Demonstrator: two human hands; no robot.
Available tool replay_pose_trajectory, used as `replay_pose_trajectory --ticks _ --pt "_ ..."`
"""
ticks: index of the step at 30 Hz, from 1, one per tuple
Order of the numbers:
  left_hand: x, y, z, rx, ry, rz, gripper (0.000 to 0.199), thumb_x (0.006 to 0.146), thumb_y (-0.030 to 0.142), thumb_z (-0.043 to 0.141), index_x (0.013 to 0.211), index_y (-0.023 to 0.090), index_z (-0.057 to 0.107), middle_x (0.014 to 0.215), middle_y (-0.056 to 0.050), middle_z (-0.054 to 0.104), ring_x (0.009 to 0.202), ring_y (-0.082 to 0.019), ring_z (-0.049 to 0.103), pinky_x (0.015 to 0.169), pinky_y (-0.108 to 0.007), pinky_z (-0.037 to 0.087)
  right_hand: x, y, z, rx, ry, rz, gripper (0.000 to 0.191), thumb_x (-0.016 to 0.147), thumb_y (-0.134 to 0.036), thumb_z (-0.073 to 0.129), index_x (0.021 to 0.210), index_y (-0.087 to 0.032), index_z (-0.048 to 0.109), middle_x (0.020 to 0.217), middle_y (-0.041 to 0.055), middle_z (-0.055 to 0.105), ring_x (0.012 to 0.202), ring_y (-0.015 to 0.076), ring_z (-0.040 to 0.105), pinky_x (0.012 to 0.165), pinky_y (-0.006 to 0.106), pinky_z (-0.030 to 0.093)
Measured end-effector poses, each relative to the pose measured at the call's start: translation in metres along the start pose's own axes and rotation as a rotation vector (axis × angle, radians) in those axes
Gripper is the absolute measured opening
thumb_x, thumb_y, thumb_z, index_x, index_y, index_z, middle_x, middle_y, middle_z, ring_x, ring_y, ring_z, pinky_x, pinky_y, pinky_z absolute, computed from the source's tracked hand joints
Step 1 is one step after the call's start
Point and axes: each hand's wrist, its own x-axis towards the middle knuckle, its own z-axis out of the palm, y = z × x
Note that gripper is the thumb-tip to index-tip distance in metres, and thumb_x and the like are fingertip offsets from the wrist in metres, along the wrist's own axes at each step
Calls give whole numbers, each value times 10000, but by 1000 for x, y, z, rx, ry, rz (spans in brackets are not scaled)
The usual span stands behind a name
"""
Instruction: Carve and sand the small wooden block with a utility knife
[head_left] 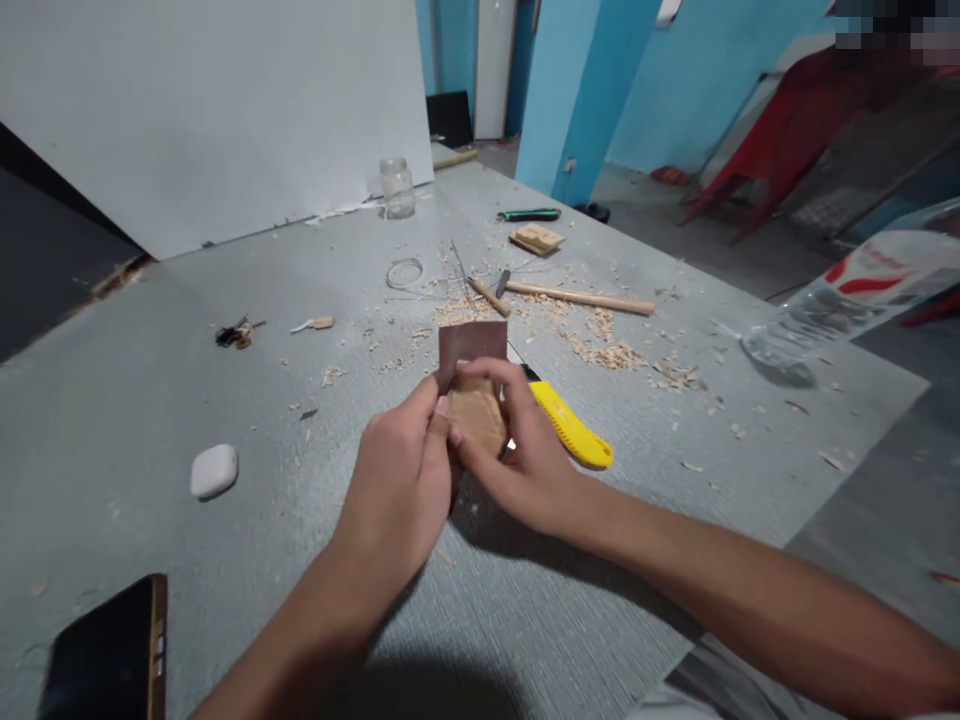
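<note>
Near the middle of the view, both my hands close around a small piece of wood (478,415) and a strip of brown sandpaper (472,342). My left hand (401,465) grips the sandpaper from the left, its thumb beside the wood. With thumb and fingers, my right hand (529,455) holds the wood piece by its edges against the sandpaper. The sandpaper's upper end sticks up behind the wood; much of its lower part is hidden by my hands. A yellow utility knife (574,425) lies on the table just right of my right hand.
On the grey table (300,560) lie a hammer (581,297), a carved wood block (536,238), a green cutter (529,214), wire (405,273) and shavings (611,352). A jar (397,188), keys (238,332), white case (214,471), phone (105,655) and water bottle (847,290) stand or lie around.
</note>
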Motion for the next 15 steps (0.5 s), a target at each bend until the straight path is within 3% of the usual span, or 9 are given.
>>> replay_pose_trajectory --ticks 3,5,11,15 --pt "-1 3 3 -107 -44 15 279 1039 231 437 1093 212 710 823 12 690 696 -146 576 644 -249 417 9 1 -8 -15 197 50 443 980 -303 590 1364 -308 370 1238 76 560 948 226 630 750 368 565" --pt "-3 4 5 -155 -76 1 303 1051 238 422 1159 230 705 907 8 719 741 -147 595 686 -251 441 11 1 -9 -41 254 53 434 979 -297 589 1354 -301 371 1241 83 561 966 236 630 758 375 561" --pt "1 -2 1 -117 22 -19 264 1032 231 458 964 187 709 732 21 637 647 -138 547 599 -247 399 -2 -1 1 -63 -47 -46 520 948 -266 609 1401 -321 358 1233 71 593 858 214 654 726 367 550" --pt "2 1 0 -243 -3 -21 258 1043 257 466 1005 192 712 782 25 655 696 -134 571 630 -235 425 7 3 -7 -60 129 -21 469 973 -279 602 1387 -323 384 1329 79 564 944 228 658 754 367 552"
